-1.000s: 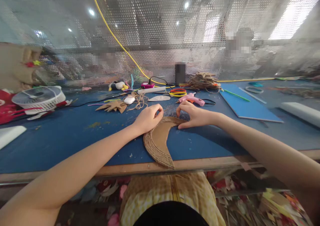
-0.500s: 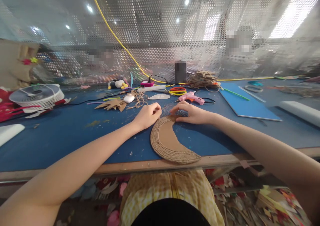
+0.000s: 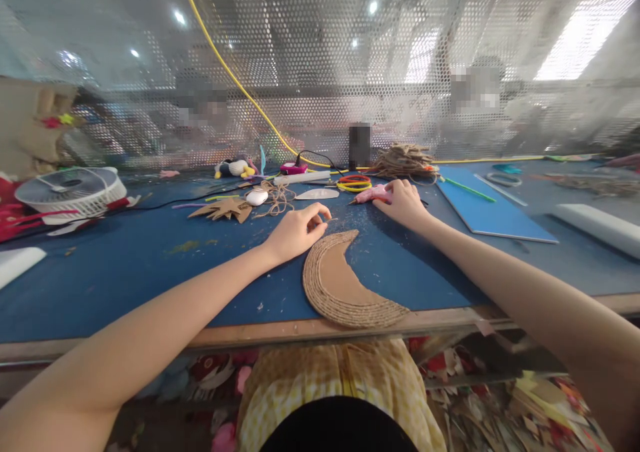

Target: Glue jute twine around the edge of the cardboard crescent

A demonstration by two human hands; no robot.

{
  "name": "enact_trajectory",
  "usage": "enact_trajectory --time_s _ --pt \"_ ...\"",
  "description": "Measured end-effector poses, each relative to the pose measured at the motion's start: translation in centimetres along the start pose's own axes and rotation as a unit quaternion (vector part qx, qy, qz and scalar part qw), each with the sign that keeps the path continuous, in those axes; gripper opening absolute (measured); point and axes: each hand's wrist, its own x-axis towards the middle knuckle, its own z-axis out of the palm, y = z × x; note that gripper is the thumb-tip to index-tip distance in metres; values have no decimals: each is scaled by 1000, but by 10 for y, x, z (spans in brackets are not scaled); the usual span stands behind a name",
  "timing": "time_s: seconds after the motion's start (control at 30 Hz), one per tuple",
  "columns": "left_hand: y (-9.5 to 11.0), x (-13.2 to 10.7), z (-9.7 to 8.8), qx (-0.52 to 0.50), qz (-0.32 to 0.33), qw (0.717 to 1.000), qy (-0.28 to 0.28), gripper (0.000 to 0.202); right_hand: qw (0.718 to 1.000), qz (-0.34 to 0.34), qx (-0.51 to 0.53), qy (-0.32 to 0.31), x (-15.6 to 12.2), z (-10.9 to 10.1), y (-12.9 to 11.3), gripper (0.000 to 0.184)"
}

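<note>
A crescent-shaped cardboard piece [image 3: 345,285] edged with wound twine lies flat on the blue table [image 3: 125,272] near its front edge. My left hand [image 3: 297,229] rests just left of the crescent's far tip, its fingers curled and pinched on a thin strand of twine. Farther back, my right hand [image 3: 405,202] lies over the pink glue gun [image 3: 373,194] with its fingers closed round the gun's handle.
Behind the hands are coloured rings [image 3: 355,184], a heap of twine [image 3: 405,159], a white power strip [image 3: 303,179], cardboard cut-outs [image 3: 223,209] and a small white fan [image 3: 70,192] at left. A blue board [image 3: 493,205] lies at right. A perforated screen [image 3: 320,72] backs the table.
The crescent has been turned so that its lower tip now points right. My right hand has left it and reached back to the glue gun. My left hand has barely moved.
</note>
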Motion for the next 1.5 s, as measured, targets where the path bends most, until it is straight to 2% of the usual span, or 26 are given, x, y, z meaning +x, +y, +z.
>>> enact_trajectory --time_s 0.1,0.27,0.5,0.67,0.93,1.13,1.27,1.37,1.5 --pt "1 -1 0 46 45 998 -24 17 999 29 -30 -29 3 7 6 49" --pt "-1 0 3 67 42 995 -55 27 997 28 -48 -55 8 7 7 30" --pt "0 -2 3 69 26 995 -64 25 999 36 -13 -6 11 8 9 26" --pt "7 -2 2 76 23 994 -80 23 999 7 26 31 7 9 4 25" --pt "8 -4 3 105 16 990 -89 25 998 -13 57 39 -12 7 -15 31" --pt "11 -5 3 111 11 989 -99 26 994 -13 83 70 -18 -4 -15 40" --pt "10 -4 2 111 23 988 -106 25 985 -16 113 132 -23 -18 -14 32" --pt "9 -3 1 110 27 987 -110 26 977 -57 121 164 -27 -30 -16 25" --pt "9 -2 2 111 29 987 -109 25 977 -129 95 138 -29 -39 -20 20"
